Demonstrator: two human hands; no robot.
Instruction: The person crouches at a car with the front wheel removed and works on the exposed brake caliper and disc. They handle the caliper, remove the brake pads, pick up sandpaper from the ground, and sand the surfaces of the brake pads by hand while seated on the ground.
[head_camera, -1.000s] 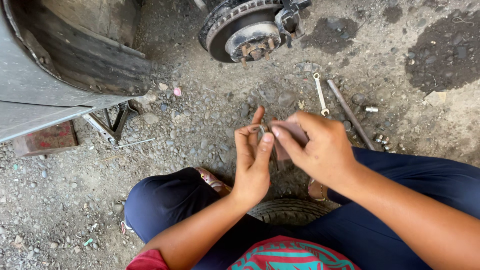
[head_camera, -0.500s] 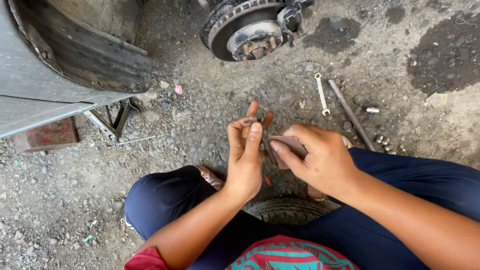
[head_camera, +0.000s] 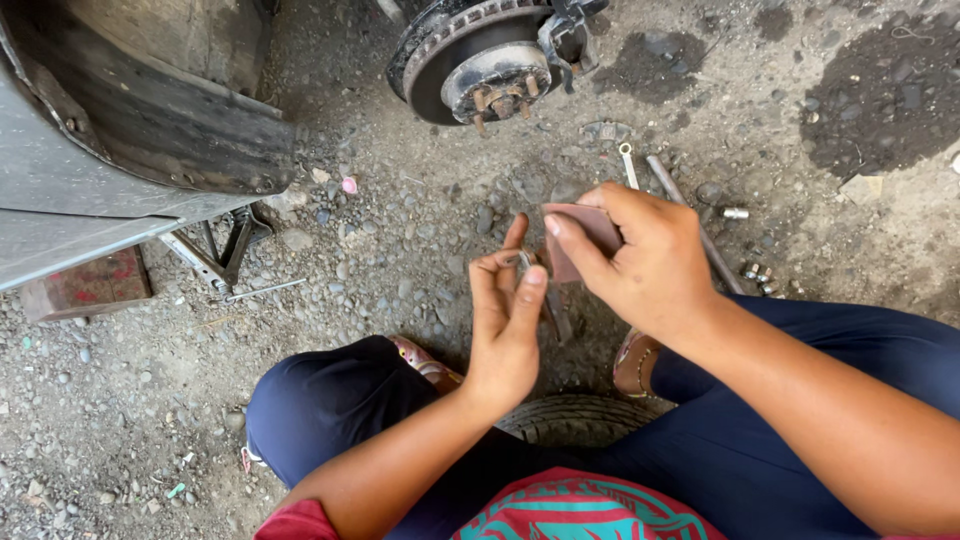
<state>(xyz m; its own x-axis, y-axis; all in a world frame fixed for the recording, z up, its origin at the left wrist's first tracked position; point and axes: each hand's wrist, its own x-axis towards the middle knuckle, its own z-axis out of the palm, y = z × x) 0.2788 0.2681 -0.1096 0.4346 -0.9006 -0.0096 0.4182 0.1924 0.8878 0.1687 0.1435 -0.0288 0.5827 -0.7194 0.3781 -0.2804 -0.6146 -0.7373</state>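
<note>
The left hand (head_camera: 505, 325) is raised with its palm toward the camera, thumb and forefinger pinched closed on a small metal part (head_camera: 527, 262), likely a clip or bolt, though it is too small to tell which; the other fingers (head_camera: 485, 290) fan upward, probably to keep them clear of the piece. Just beside it, the right hand (head_camera: 650, 265) is closed around a flat reddish-brown pad (head_camera: 590, 225), seemingly a piece of abrasive paper or a brake pad, gripped by its edge so that one face is turned toward the small part, apparently to bring the 2 together. Both things are held in the air above the gravel ground (head_camera: 400, 260), over the person's knees in dark blue trousers (head_camera: 330, 400), and the person sits on a tyre (head_camera: 575, 415) that shows between the legs. Ahead, a bare brake disc with its wheel studs (head_camera: 480, 65) hangs exposed, which fits the wheel being off. A scissor jack (head_camera: 225, 250) stands under the grey car body (head_camera: 90, 170), next to a red block (head_camera: 85, 285). A spanner (head_camera: 628, 165), a metal bar (head_camera: 690, 220) and several loose nuts (head_camera: 755, 272) lie on the gravel within reach of the right hand.
</note>
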